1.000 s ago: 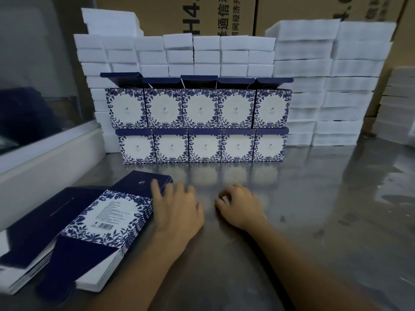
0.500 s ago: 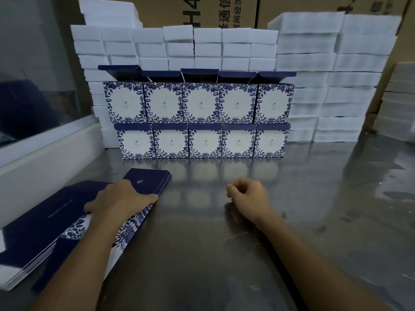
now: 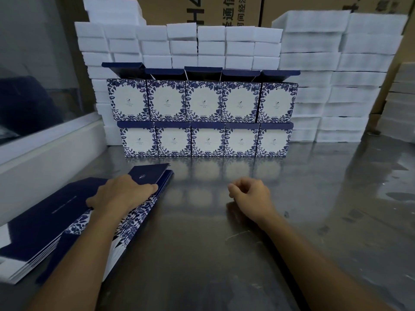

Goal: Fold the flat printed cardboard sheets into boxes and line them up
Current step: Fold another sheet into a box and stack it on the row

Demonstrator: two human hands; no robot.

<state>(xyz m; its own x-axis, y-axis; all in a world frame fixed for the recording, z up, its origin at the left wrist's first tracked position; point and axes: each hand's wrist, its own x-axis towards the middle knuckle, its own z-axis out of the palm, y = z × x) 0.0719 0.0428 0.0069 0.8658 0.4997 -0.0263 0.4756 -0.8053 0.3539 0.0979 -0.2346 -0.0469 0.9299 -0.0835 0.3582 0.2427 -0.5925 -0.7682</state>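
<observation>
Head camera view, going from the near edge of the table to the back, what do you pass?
Left hand on the stack of flat sheets → two-tier row of folded boxes → white foam blocks → brown cartons.

Brushed metal surface [image 3: 314, 221] with a dull, smeared sheen mirroring the boxes; smooth printed cardboard, matt, on the folded boxes [image 3: 203, 101] and flat sheets [image 3: 148, 178]; soft, matt white foam blocks [image 3: 310, 43] stacked behind; plain brown corrugated cartons [image 3: 226, 10] at the back.
</observation>
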